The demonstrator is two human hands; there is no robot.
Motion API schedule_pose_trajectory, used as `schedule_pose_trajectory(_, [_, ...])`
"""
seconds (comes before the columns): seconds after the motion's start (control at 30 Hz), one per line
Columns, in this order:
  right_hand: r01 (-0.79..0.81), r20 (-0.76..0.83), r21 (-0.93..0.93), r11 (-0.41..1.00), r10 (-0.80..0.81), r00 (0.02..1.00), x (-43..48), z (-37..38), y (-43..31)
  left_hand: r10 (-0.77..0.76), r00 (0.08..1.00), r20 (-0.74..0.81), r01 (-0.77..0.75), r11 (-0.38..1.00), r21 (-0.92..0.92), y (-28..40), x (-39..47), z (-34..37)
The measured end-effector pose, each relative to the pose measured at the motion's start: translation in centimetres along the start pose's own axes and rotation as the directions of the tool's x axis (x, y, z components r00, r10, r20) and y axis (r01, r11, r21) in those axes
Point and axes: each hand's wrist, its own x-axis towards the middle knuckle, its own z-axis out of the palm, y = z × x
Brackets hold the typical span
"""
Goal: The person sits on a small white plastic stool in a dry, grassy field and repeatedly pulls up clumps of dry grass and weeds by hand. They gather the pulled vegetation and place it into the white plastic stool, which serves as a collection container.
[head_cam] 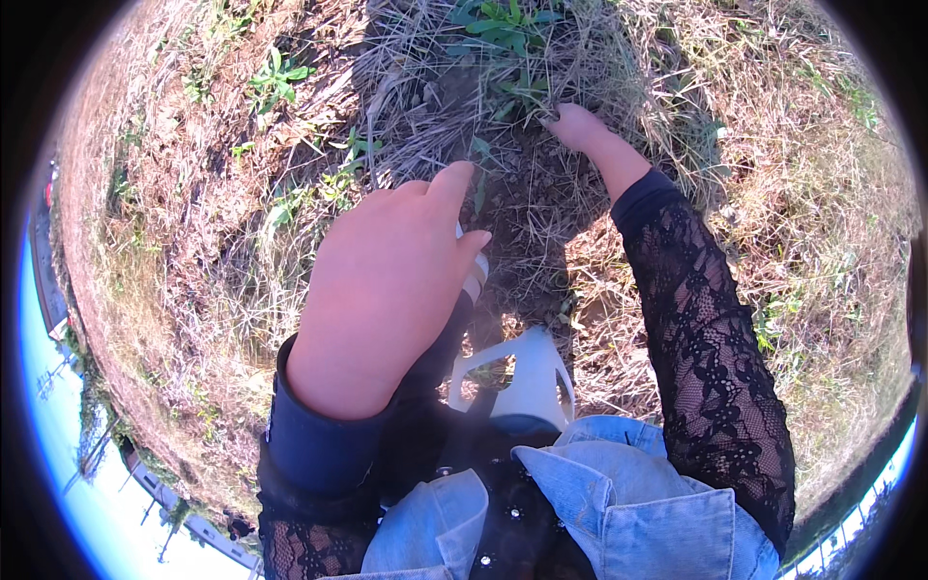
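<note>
My left hand (384, 290) hovers over the ground, large and close to the view, back upward and fingers curled downward. Its palm is hidden, so I cannot tell whether anything is in it. A small green seedling (481, 148) shows just beyond its index finger. Farther out, my right hand (576, 127) reaches down to the soil with bent fingers. The fingertips are at the edge of a leafy green weed (518, 94) and dry grass. Whether they grip a stem is too small to tell. Bare dark soil (515, 188) lies between the hands.
A white openwork piece (533, 370) is in front of my body, and a white banded object (476, 275) sits partly behind my left hand. Leafy weeds (279, 80) grow at left. Another green plant (500, 25) stands at the top. Dry straw (783, 217) covers the right side.
</note>
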Motion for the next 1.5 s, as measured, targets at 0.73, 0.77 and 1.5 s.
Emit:
schedule_pose_trajectory(0.73, [0.26,-0.503,0.259,0.93,-0.1,0.858,-28.0,-2.4,-14.2,0.09,0.895,0.437,0.427,0.109,-0.898,1.8,6.2,9.1])
schedule_pose_trajectory(0.77, [0.346,-0.545,0.265,0.9,-0.156,0.824,-28.9,-2.0,-14.0,0.069,0.914,0.4,0.396,0.073,-0.915,1.6,6.5,9.8])
schedule_pose_trajectory(1.5, [-0.302,-0.211,0.597,0.743,0.509,0.835,-5.6,-4.7,3.9,-0.031,0.861,0.507,0.508,0.072,-0.858,-4.8,17.4,17.1])
